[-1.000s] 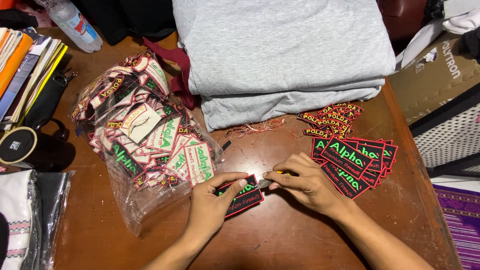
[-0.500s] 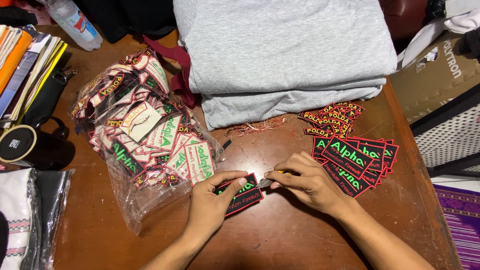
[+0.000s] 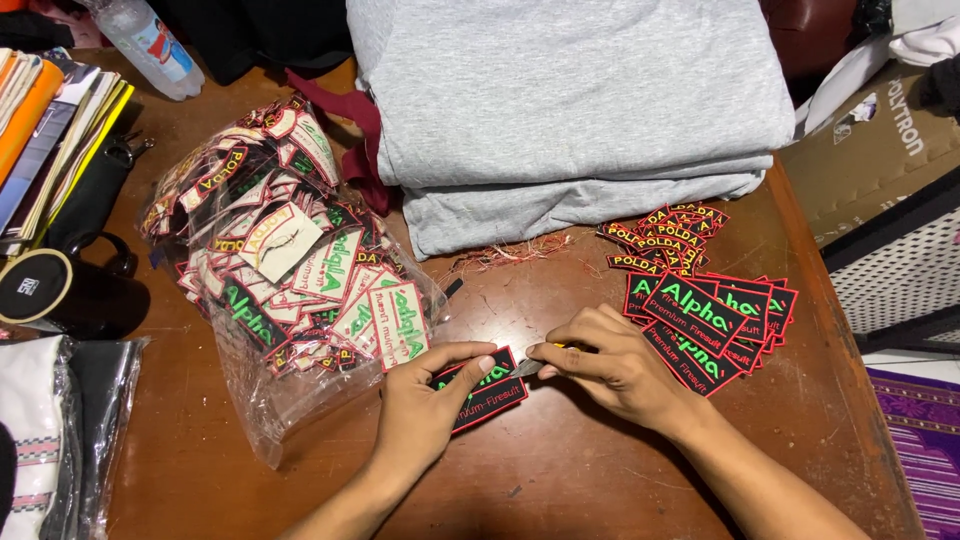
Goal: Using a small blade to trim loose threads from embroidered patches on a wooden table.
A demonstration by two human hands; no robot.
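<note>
Patch (image 3: 492, 387): your left hand (image 3: 425, 410) pinches it down; your right hand (image 3: 610, 365) grips a small cutter (image 3: 535, 364) at its edge. Trim slowly.

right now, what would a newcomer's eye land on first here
Both hands at the table's front edge: the left hand pins a black patch while the right hand works a small tool at its edge. Left of them, a clear bag bulges with patches; right, a patch pile lies fanned out. Folded grey cloth fills the back.

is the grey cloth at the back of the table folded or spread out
Folded: the grey cloth lies in stacked layers, doubled edges showing along its front.
</note>
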